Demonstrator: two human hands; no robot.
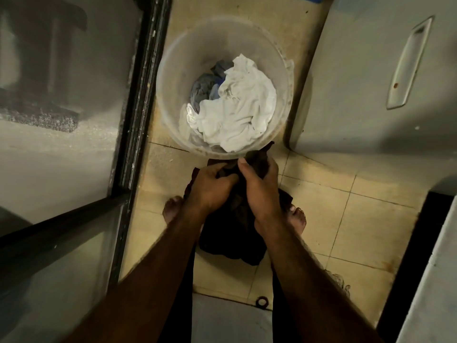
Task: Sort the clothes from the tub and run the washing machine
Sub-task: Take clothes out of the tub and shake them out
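A translucent round tub (170, 78) stands on the tiled floor ahead of me. Inside it lie crumpled white clothes (242, 107) and a grey-blue garment (204, 86) at the back left. Just in front of the tub's near rim, my left hand (210, 186) and my right hand (259, 184) both grip a dark brown-black garment (232, 233). Its upper end sticks up between my fingers, and the rest hangs down in a bunch over my bare feet.
A dark-framed glass door (138, 95) runs along the left. A grey appliance with a recessed handle (410, 63) stands at the right, and another grey surface (435, 280) fills the lower right corner. A small ring (262, 302) lies on the floor between my legs.
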